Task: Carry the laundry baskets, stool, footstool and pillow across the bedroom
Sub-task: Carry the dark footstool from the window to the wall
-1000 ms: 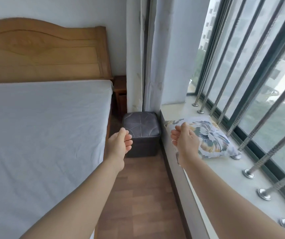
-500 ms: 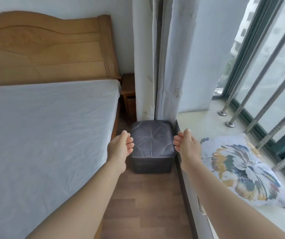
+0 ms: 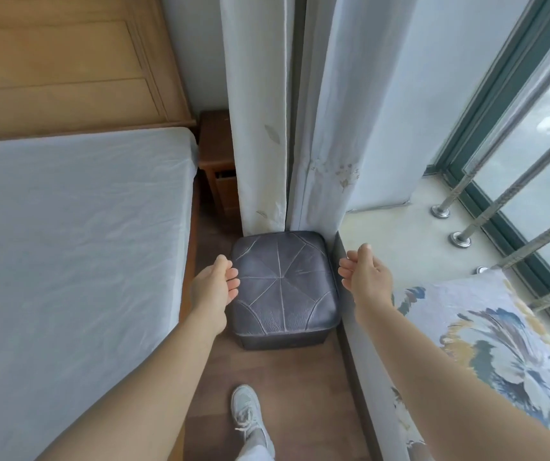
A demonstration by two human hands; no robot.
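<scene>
1. Closing in on the footstool (image 3: 283, 287) now. A second ago the view took in the bed, the window and the pillow together; now it looks nearly straight down at the stool, and both arms have come forward so the hands bracket it.

2. Left hand (image 3: 213, 287) hovers at the stool's left edge, right hand (image 3: 365, 274) at its right edge over the sill's lip. Fingers on both are loosely curled with palms facing in, grasping nothing. Neither looks to be touching the stool yet, though the left fingertips (image 3: 233, 277) overlap its edge in this view, so I can't be sure.

3. What that means: looks like the footstool is the next thing to carry, and the grab hasn't happened. The pillow (image 3: 486, 334) lies on the sill (image 3: 400, 234) to the right, now beside the right forearm instead of under the hand, so it's untouched for now.

4. Footstool sits on the wood floor (image 3: 286, 394), tucked into the corner with the curtain (image 3: 260, 128) touching its back and the sill wall just beside its right side. Tight on that side, so I'd guess the right hand has little room.

5. Room: bed (image 3: 67, 244) with a pale sheet on the left, wooden headboard (image 3: 67, 61), a nightstand (image 3: 215, 154) behind, barred window (image 3: 533, 161) on the right. One shoe (image 3: 245, 414) is stepping in. No baskets or other stool in view.
</scene>
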